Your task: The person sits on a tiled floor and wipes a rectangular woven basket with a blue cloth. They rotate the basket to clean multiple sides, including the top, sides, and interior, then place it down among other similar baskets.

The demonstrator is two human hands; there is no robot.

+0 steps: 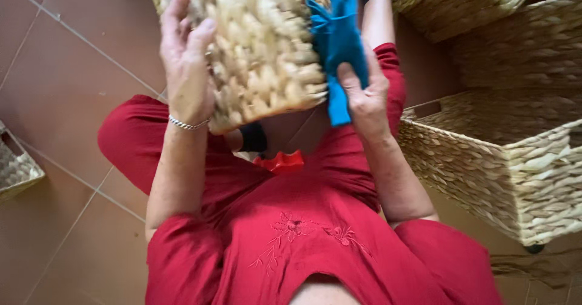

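The left hand [185, 56] is lying with open palm and spread fingers against the raised woven basket [260, 44], steadying it above the lap. The right hand [364, 93] is pinching a blue cloth [339, 32] against the basket's side (thumb over the fabric). Firmer bracing would likely help. Larger woven baskets [503, 153] are standing at right.

We see our left hand [187, 59] pressed flat against the side of a pale woven wicker basket [260, 44] held up over our red-clad lap, while our right hand [364, 93] pinches a bright blue cloth [337, 35] against its edge.
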